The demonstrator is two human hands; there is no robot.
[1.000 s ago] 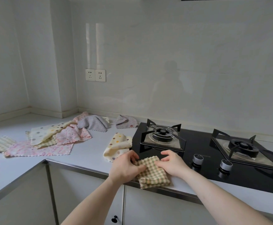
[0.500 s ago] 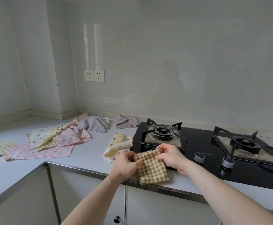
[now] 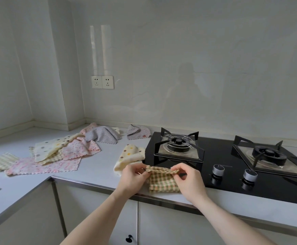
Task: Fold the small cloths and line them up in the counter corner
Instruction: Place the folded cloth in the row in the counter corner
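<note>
Head view | left hand point(image 3: 132, 177) and right hand point(image 3: 188, 181) fingers pinch checked cloth point(image 3: 162, 179) mid-fold, bottom centre at table point(image 3: 98, 167) edge | dotted cloth point(image 3: 130, 156) folded | loose pile point(image 3: 61, 149) centre-left unfolded | early stage

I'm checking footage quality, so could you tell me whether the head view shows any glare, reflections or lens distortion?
Head view: the glossy wall carries two bright vertical glare streaks above the sockets and a dim reflection of the person; the wide lens bows the counter edge; light is soft and even, and both hands, left hand and right hand, on the checked cloth look reasonably sharp.
</note>
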